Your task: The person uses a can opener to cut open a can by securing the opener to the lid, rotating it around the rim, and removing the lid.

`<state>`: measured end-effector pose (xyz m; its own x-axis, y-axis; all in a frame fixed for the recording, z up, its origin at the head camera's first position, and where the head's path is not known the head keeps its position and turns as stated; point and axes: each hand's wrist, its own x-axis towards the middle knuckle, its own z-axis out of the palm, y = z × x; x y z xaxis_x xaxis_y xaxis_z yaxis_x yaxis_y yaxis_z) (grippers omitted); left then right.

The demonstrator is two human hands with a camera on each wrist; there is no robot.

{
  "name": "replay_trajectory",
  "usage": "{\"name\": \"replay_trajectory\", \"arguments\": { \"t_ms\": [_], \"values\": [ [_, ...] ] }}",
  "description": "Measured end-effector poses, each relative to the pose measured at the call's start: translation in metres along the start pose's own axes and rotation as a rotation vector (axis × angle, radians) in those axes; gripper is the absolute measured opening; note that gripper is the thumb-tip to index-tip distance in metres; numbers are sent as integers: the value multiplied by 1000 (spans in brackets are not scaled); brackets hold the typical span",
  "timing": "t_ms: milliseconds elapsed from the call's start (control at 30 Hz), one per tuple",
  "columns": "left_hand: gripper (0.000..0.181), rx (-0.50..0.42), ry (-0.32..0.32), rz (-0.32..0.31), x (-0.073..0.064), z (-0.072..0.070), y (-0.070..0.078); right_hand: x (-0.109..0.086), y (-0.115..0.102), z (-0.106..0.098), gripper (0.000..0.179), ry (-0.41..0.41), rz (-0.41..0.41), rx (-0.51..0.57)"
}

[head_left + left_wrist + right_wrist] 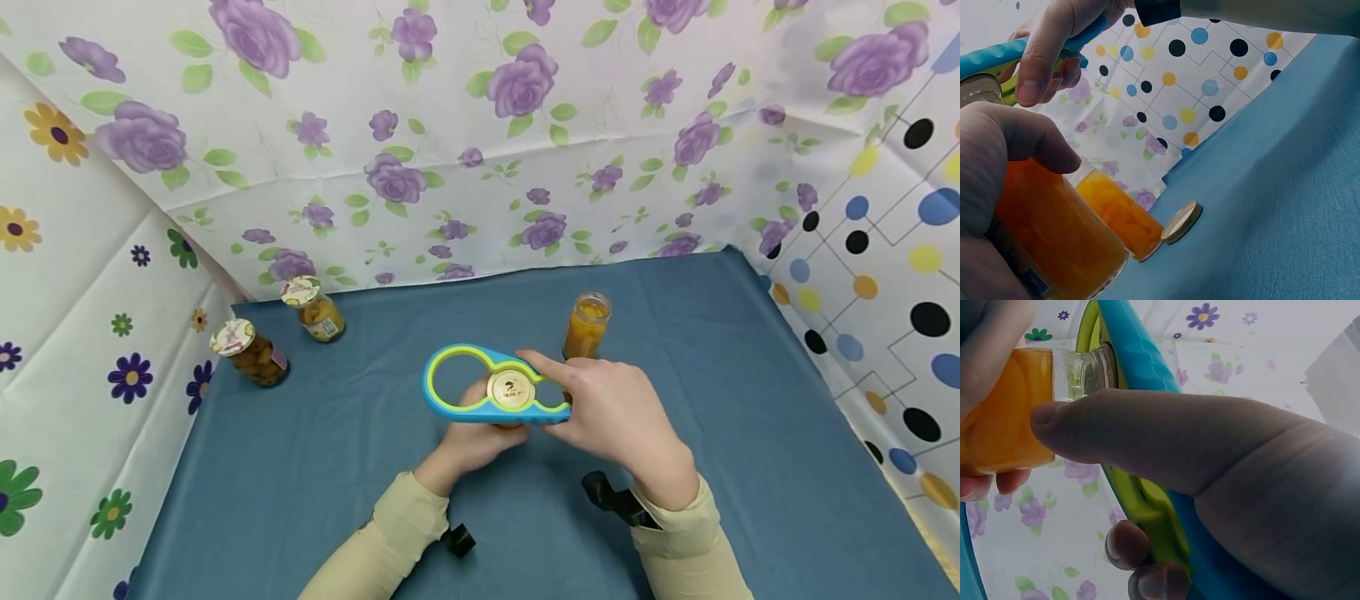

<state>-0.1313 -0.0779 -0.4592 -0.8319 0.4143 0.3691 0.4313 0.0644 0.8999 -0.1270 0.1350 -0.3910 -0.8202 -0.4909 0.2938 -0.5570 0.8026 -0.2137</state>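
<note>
My left hand grips a glass jar of orange fruit around its body, above the blue cloth. A blue and lime-green jar opener lies across the jar's top, its middle ring around the gold lid. At the opener's smaller end, my right hand holds it with curled fingers. The right thumb stretches toward the jar's shoulder in the right wrist view. In the head view the opener and hands hide most of the jar.
An uncapped jar of orange fruit stands behind my right hand, a loose lid beside it. Two capped jars, one of brown contents and one of yellowish pieces, stand far left. Patterned sheets border the blue cloth.
</note>
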Motion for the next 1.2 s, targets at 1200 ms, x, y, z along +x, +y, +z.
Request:
{"name": "replay_trajectory", "arguments": {
  "t_ms": [1200],
  "values": [
    [37, -52, -266, 66, 0, -12, -41, -2, 3, -5, 84, -23, -77, 17]
  ]
}}
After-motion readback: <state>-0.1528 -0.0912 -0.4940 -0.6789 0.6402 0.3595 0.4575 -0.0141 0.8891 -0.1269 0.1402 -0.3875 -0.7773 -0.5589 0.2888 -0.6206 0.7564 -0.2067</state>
